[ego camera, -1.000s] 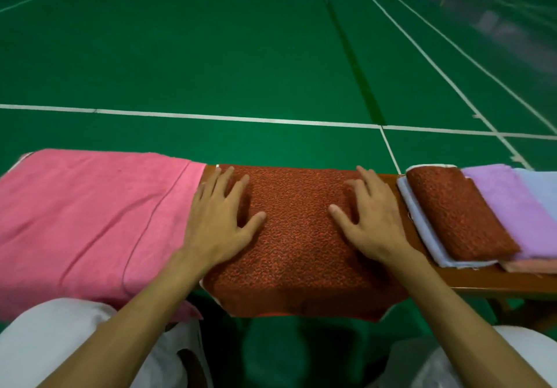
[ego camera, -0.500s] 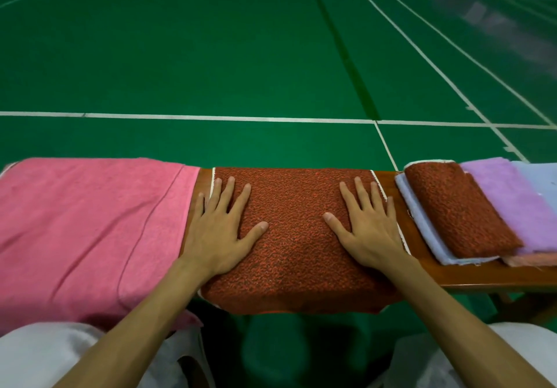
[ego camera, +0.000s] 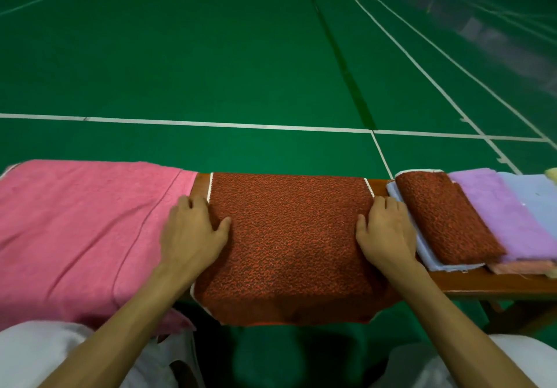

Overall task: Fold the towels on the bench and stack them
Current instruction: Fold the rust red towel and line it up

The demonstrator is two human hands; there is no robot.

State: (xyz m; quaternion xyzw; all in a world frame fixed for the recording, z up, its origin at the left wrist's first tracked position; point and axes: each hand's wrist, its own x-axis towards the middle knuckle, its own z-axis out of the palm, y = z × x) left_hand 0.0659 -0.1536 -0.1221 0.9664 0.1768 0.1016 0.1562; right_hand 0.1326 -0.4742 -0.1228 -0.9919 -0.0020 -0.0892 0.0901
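Both hands have slid outward since half a second ago, from flat on the cloth to its two side hems. I count one bench (ego camera: 497,283) and two red towels, one pink, one purple and one peach. Pale blue cloth shows in two places, and I cannot tell whether it is one towel or two.

The bench carries everything. The pink towel (ego camera: 84,231) lies open on the left. The spread red towel (ego camera: 289,246) lies in the middle, its near end hanging over the front edge. On the right, the folded red towel (ego camera: 446,218) lies on the pale blue towel (ego camera: 422,252), with the purple towel (ego camera: 506,215) beside it over the peach towel (ego camera: 521,267).

The left hand (ego camera: 193,231) and right hand (ego camera: 385,231) are well apart. Each has its fingers curled over a side hem of the spread red towel and its thumb on top.
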